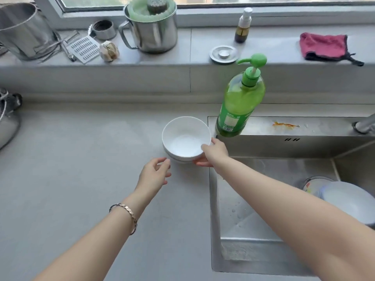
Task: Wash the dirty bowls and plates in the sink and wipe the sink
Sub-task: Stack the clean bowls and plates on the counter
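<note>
Both hands were stretched out ahead of me in the head view, over the grey table (81, 159). My right hand (213, 153) pinched the near right rim of the white bowls (185, 136), thumb over the edge and fingers curled under the side. They looked like two bowls nested one in the other, upright on the table just left of the sink (263, 199). My left hand (156, 173) held nothing. Its fingers were loosely curled, their tips just beside the lower left of the bowls; I could not tell whether they touched. A rose-gold bracelet (126, 214) circled the left wrist.

At the right side of the steel sink, partly behind my right forearm, lay a white plate (349, 199), with the rim of a clear dish (314, 183) showing beyond it. Water drops speckled the sink's floor. A green pump bottle of soap (239, 106) stood on the sink's back ledge, at its left corner, near the bowls. An orange smear (284, 124) marked that ledge further right, near the base of the tap (365, 124).

Along the windowsill behind stood, left to right, a steel pot (22, 31), a flat grater (84, 49), a head of garlic (109, 51), a steel mug (150, 31) holding a green sponge, a round sink stopper (223, 54), a small spray bottle (243, 25) and a pink cloth (324, 45).
</note>
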Available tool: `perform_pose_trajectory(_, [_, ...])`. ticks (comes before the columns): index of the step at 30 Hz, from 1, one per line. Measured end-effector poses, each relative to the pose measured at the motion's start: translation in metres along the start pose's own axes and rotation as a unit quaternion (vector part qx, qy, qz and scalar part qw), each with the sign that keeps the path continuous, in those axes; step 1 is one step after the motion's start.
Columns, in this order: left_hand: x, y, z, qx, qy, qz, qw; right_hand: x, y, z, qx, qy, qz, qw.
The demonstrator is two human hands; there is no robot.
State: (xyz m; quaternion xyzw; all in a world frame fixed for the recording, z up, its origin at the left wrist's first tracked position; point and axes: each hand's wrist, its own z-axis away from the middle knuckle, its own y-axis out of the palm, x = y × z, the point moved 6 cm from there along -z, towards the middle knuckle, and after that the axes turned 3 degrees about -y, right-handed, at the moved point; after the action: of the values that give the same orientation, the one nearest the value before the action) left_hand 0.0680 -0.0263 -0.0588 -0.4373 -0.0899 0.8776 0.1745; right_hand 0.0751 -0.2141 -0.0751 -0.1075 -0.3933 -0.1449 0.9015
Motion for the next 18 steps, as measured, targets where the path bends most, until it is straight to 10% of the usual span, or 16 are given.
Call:
perform_pose_trajectory(9, [0.028, 0.095, 0.050, 0.121, -0.044, -0.176, 0.976, -0.084, -0.081, 0.043, 0.066, 0.009, 0.068, 0.996])
perform_pose_trajectory(18, [0.030, 0.287, 0.093, 0.223, -0.046, -0.257, 0.939, -0.194, -0.370, 0.069, -0.140, 0.156, 0.015, 0.978])
